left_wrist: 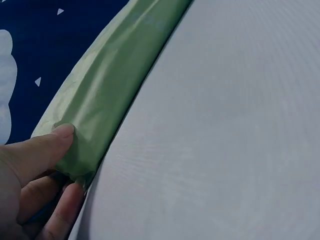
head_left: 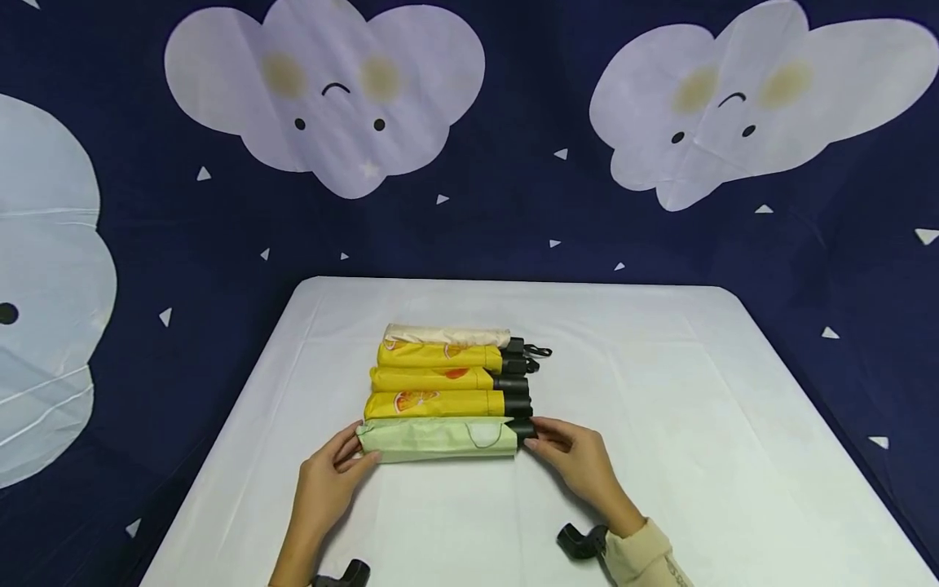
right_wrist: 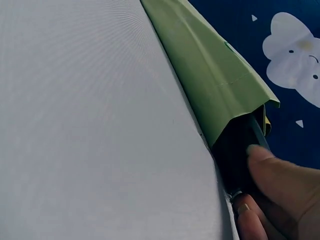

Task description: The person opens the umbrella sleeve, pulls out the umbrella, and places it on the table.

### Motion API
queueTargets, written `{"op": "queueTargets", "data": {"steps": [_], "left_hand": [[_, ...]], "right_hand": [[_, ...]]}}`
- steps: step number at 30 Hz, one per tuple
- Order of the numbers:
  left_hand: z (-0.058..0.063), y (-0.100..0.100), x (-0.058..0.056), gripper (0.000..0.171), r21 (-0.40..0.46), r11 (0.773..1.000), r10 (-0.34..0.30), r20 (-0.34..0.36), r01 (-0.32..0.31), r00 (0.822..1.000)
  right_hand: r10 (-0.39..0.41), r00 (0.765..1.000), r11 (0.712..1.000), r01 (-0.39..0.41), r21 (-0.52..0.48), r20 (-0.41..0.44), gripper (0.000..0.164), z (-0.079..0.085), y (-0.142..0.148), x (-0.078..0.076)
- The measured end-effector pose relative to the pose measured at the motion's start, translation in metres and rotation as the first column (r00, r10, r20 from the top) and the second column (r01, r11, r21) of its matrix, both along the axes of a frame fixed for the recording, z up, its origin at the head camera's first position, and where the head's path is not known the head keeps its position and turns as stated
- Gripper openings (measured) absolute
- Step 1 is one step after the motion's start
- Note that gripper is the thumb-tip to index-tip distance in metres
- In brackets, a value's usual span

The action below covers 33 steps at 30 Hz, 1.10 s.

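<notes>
A folded umbrella in a light green sleeve [head_left: 440, 439] lies crosswise on the white table, nearest the person. My left hand [head_left: 330, 481] pinches its closed left end between thumb and fingers; the left wrist view shows the thumb on the green cloth [left_wrist: 107, 95]. At the other end my right hand [head_left: 575, 461] grips the black handle [right_wrist: 235, 150], which sticks out of the sleeve. Right behind it lie yellow umbrellas with orange-slice prints, the nearest yellow umbrella [head_left: 447, 403] close against the green one. A cream umbrella [head_left: 447, 335] is farthest back.
The white table [head_left: 660, 391] extends to both sides of the row. Behind it hangs a dark blue cloth [head_left: 513, 220] with cloud prints. Black handles and a strap loop [head_left: 539, 351] point right. A black wrist mount [head_left: 579, 541] sits by the right sleeve.
</notes>
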<state>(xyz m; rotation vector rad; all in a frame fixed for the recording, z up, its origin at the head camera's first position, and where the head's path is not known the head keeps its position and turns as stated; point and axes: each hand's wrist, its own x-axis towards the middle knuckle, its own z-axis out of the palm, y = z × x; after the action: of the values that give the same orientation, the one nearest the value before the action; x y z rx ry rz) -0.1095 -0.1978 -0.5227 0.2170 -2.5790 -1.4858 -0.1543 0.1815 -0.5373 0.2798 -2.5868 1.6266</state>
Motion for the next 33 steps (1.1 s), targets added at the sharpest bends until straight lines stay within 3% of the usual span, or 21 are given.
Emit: {"op": "queueTargets", "data": {"steps": [5, 10, 13, 15, 17, 19, 21, 23, 29, 31, 33], "left_hand": [[0.000, 0.001, 0.000, 0.055, 0.033, 0.999, 0.025, 0.007, -0.025, 1.000], [0.009, 0.007, 0.000, 0.052, 0.086, 0.995, 0.043, -0.011, -0.042, 0.999], [0.017, 0.009, -0.002, 0.051, 0.218, 0.974, 0.068, -0.038, -0.059, 0.997], [0.023, 0.011, -0.003, 0.051, 0.338, 0.939, 0.088, -0.061, -0.062, 0.994], [0.027, 0.013, -0.003, 0.051, 0.456, 0.890, 0.067, -0.105, -0.012, 0.992], [0.032, 0.018, -0.004, 0.049, 0.550, 0.831, 0.009, -0.165, 0.084, 0.986], [0.034, 0.023, -0.004, 0.047, 0.608, 0.773, -0.055, -0.217, 0.179, 0.975], [0.037, 0.027, -0.004, 0.045, 0.627, 0.739, -0.102, -0.255, 0.245, 0.962], [0.049, 0.036, -0.012, 0.043, 0.551, 0.758, -0.211, -0.302, 0.350, 0.930], [0.054, 0.038, -0.016, 0.044, 0.539, 0.737, -0.264, -0.326, 0.408, 0.908], [0.060, 0.040, -0.020, 0.049, 0.543, 0.702, -0.307, -0.352, 0.460, 0.884]], "right_hand": [[0.004, 1.000, 1.000, -0.004, -0.017, -0.010, 0.039, -0.002, 0.001, 0.001], [0.025, 0.997, 0.992, -0.016, -0.124, 0.071, 0.038, 0.001, 0.007, 0.001], [0.082, 0.990, 0.971, -0.053, -0.231, 0.117, 0.040, 0.006, 0.010, 0.001], [0.130, 0.985, 0.942, -0.087, -0.323, 0.115, 0.042, 0.011, 0.011, 0.002], [0.176, 0.980, 0.906, -0.126, -0.404, 0.090, 0.043, 0.018, 0.011, 0.005], [0.204, 0.977, 0.874, -0.152, -0.461, 0.063, 0.042, 0.026, 0.012, 0.005], [0.223, 0.974, 0.852, -0.169, -0.495, 0.051, 0.042, 0.033, 0.013, 0.007], [0.231, 0.971, 0.844, -0.173, -0.507, 0.054, 0.042, 0.042, 0.014, 0.009], [0.186, 0.982, 0.826, -0.178, -0.535, -0.041, 0.039, 0.071, 0.023, 0.010], [0.170, 0.981, 0.832, -0.191, -0.521, -0.089, 0.038, 0.080, 0.027, 0.009], [0.179, 0.977, 0.834, -0.211, -0.510, -0.112, 0.040, 0.086, 0.032, 0.009]]}}
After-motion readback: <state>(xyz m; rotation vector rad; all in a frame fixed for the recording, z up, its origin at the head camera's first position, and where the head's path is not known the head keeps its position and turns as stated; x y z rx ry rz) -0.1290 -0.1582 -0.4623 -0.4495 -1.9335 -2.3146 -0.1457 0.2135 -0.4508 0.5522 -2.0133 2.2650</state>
